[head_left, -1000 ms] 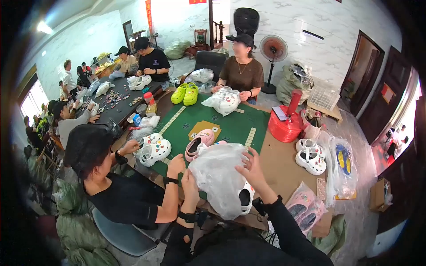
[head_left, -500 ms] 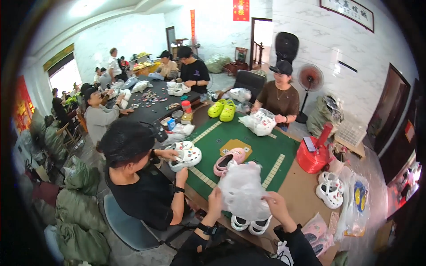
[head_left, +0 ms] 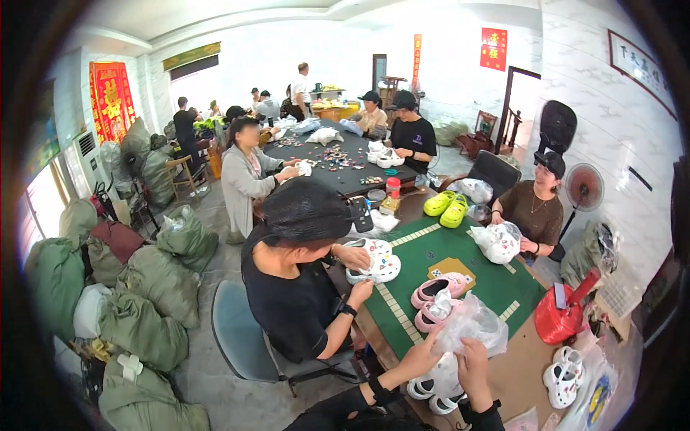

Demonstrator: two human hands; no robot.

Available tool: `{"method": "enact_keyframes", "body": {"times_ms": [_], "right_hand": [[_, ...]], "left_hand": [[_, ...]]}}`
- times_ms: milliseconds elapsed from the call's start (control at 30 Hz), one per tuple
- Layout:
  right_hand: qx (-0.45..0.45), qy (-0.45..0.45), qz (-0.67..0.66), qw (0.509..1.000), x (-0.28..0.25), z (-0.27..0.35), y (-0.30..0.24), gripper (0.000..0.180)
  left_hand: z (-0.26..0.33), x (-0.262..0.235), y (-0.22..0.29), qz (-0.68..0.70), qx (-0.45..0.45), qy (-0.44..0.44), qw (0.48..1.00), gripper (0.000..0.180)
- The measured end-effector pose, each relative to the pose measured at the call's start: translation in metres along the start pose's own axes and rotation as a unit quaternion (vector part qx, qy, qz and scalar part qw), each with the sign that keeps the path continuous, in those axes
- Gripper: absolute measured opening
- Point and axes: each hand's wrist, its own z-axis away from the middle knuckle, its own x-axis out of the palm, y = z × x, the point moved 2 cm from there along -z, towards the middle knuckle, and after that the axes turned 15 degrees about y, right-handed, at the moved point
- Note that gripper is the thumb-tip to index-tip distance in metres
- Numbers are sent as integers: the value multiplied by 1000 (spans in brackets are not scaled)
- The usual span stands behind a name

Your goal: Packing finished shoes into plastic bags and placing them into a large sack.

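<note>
Both hands work at the near edge of the table (head_left: pixel 535 359), low in the head view. The left hand (head_left: pixel 424 353) is closed on the left side of a clear plastic bag (head_left: pixel 471 325), pinching its film between thumb and fingers. The right hand (head_left: pixel 474 365) grips the lower part of the same bag, fingers curled into the plastic. The bag stands bunched and raised between the two hands. Directly below it, a pair of white clogs (head_left: pixel 435 388) shows under the hands, partly covered by plastic; whether the clogs are fully inside the bag cannot be told. Just beyond the bag, a pair of pink clogs (head_left: pixel 435 302) lies on the green mat (head_left: pixel 496 280). To the right, a red bag (head_left: pixel 564 320) sits on the table, with another white pair (head_left: pixel 564 373) near it. At the left, a seated person in black (head_left: pixel 295 280) holds a decorated white clog (head_left: pixel 374 260).
</note>
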Motion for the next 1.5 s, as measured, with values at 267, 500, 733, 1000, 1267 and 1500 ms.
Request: {"method": "enact_keyframes", "body": {"times_ms": [267,500,733,1000,1267,1500], "right_hand": [[-13,-56,-44,997,5,0,-6,22],[-6,-24,8,1000,-5,3,3,16],[17,133,58,989,-25,-1,14,9],[109,64,236,964,-16,56,81,62],[396,-45,158,903,3,150,123,47],[359,-45,292,885,30,160,131,35]], "left_hand": [[7,-4,-15,-107,13,13,994,30],[-1,-3,-8,-34,-11,31,999,22],[-12,7,28,-197,70,52,977,13],[-33,30,-37,-265,58,97,958,20],[-32,13,-77,-249,-59,130,958,19],[-19,15,-92,-258,-61,88,960,17]]}}
